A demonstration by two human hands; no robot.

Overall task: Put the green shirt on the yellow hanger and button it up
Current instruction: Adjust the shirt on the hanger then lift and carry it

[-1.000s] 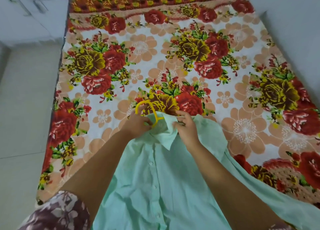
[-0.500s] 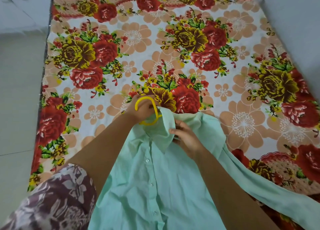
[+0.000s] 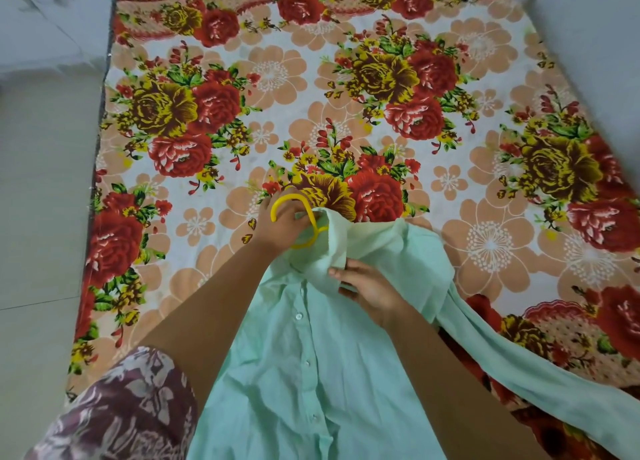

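Observation:
A pale green shirt (image 3: 311, 373) lies front-up on the flowered bedsheet, its placket of white buttons running down the middle and one sleeve trailing to the lower right. The yellow hanger (image 3: 282, 201) pokes out of the collar; only its hook and a bit of the neck show, the rest is hidden inside the shirt. My left hand (image 3: 280, 226) is closed around the hanger's neck at the collar. My right hand (image 3: 367, 286) pinches the collar fabric just below and to the right of the hook.
The bed (image 3: 381, 79) with its red and yellow flower sheet stretches ahead. Pale tiled floor (image 3: 41, 217) lies along the bed's left edge, and a light wall (image 3: 602, 44) runs along the right. My patterned sleeve (image 3: 114, 414) shows at the lower left.
My right hand slid down from the top of the collar to its lower right flap. The left hand stayed on the hanger hook. The view shifted slightly.

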